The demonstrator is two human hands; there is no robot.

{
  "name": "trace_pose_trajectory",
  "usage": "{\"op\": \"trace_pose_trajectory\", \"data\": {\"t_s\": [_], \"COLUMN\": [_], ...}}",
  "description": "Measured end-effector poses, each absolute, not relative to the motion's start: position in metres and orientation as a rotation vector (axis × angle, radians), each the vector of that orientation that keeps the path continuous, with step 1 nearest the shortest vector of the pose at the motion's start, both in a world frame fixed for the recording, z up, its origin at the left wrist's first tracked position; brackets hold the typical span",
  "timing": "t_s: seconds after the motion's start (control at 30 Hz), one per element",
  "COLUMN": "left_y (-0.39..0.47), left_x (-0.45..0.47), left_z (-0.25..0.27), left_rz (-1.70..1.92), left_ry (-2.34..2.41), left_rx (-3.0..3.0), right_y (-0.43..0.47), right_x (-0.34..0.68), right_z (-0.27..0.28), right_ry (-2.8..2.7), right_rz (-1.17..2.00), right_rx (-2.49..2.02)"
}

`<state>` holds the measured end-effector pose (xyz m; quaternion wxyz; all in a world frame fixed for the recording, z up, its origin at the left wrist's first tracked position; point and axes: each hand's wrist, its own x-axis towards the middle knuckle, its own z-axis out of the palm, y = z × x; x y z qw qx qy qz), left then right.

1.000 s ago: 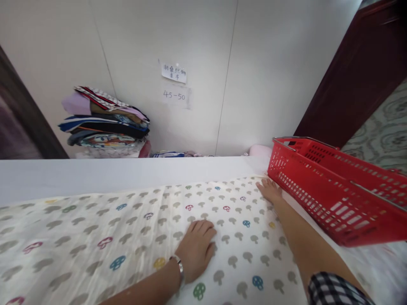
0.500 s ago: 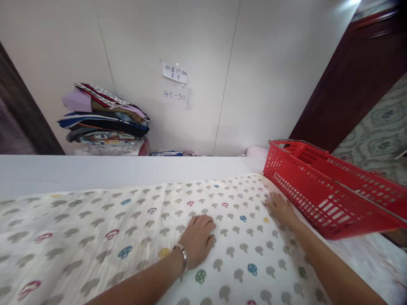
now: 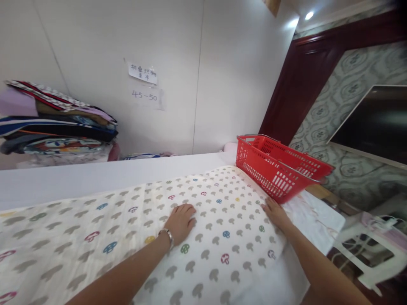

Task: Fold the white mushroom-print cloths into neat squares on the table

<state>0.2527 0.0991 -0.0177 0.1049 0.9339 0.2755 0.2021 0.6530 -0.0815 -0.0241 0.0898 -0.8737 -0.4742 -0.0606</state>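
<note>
A white cloth (image 3: pixel 219 237) printed with grey and coloured mushrooms lies spread over the white table, with some soft wrinkles at the left. My left hand (image 3: pixel 180 221) rests palm down on its middle, fingers stretched forward; a silver bracelet (image 3: pixel 170 238) circles that wrist. Along the cloth's right edge lies my right hand (image 3: pixel 277 214), its fingers extended over the border and touching the fabric. Neither hand grasps anything that I can see.
Just beyond my right hand a red plastic basket (image 3: pixel 263 167) with metal handles stands on the table. Folded fabrics (image 3: pixel 63 123) are stacked at the far left. Paper signs (image 3: pixel 143 74) hang on the wall. A white stool (image 3: pixel 370 245) is at the right.
The view has swung to the right, bringing a screen and stool into sight. My right hand has slid nearer along the cloth's right edge. On the cloth, my left hand stays put.
</note>
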Motion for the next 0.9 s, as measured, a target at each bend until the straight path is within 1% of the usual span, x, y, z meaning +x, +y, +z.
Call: {"op": "trace_pose_trajectory", "data": {"t_s": [0.17,0.33,0.53,0.7,0.9], "left_y": [0.1,0.101,0.101,0.1,0.105], "left_x": [0.253,0.253,0.252,0.253,0.253], "left_z": [-0.018,-0.018,-0.017,-0.019,-0.015], "left_rz": [0.598,0.607,0.607,0.632,0.587], "left_ry": [0.809,0.796,0.794,0.786,0.814], "left_rx": [2.774,2.788,2.766,2.746,2.691], "right_y": [-0.099,-0.056,0.003,0.016,0.015], "right_x": [0.65,0.645,0.648,0.649,0.65], "right_z": [-0.005,0.002,0.007,0.014,0.019], "right_ry": [-1.388,-1.457,-1.352,-1.358,-1.451], "right_rz": [-0.233,-0.241,-0.209,-0.251,-0.418], "right_rx": [-2.667,-2.752,-3.021,-3.114,-3.081]}}
